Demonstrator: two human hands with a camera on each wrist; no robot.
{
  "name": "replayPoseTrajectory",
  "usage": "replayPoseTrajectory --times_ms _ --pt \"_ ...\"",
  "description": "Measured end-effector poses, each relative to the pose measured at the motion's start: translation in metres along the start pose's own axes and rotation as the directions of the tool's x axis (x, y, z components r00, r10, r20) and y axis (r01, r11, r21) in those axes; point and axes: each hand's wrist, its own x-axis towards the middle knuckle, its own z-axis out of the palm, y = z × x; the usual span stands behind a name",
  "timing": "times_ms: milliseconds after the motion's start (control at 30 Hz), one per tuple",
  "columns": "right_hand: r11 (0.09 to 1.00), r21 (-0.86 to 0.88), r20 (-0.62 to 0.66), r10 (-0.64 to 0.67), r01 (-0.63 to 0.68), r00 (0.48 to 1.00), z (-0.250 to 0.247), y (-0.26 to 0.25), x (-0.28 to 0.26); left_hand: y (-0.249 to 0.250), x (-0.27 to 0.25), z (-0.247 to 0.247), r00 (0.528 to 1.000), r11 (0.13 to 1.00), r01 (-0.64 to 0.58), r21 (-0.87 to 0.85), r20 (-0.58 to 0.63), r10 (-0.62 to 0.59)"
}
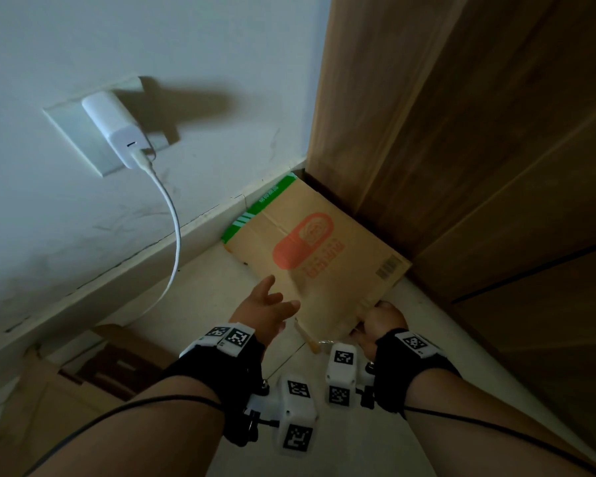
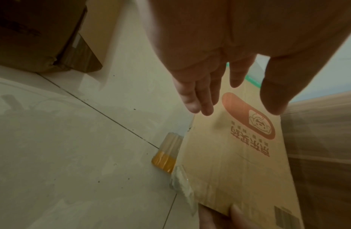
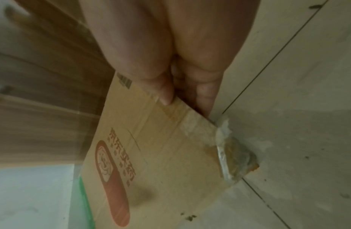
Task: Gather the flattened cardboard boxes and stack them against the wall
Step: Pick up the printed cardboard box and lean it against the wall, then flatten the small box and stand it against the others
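A flattened brown cardboard box with an orange capsule logo lies tilted in the corner between the white wall and a wooden cabinet. Its far end, with a green strip, leans at the baseboard. My right hand pinches the box's near edge, thumb on top, fingers underneath. My left hand hovers open just above the box's left side, fingers spread, touching nothing. Torn tape hangs off the box's near left corner.
A wooden cabinet fills the right side. A white charger sits in a wall socket, its cable hanging to the tiled floor. More brown cardboard lies at the lower left by the baseboard.
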Motion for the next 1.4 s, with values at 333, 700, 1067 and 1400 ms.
replayPoseTrajectory --times_ms 333,700,1067,1400 --pt "0.992 -0.113 0.025 -0.057 0.06 0.998 0.004 0.001 0.008 -0.004 0.003 -0.007 0.999 0.999 0.043 -0.003 -0.002 -0.043" --pt "0.968 -0.249 -0.01 -0.02 0.017 1.0 -0.008 0.015 -0.001 -0.006 0.0 -0.014 0.998 0.998 0.058 -0.01 -0.033 -0.059" --pt "0.979 -0.178 0.171 -0.068 0.098 0.983 0.03 0.015 -0.055 -0.004 -0.02 -0.045 0.994 0.999 0.019 -0.032 -0.105 -0.023" --pt "0.94 -0.289 0.368 -0.065 0.181 0.928 0.076 0.048 -0.078 -0.036 -0.054 -0.119 0.976 0.98 0.02 -0.2 -0.21 -0.063"
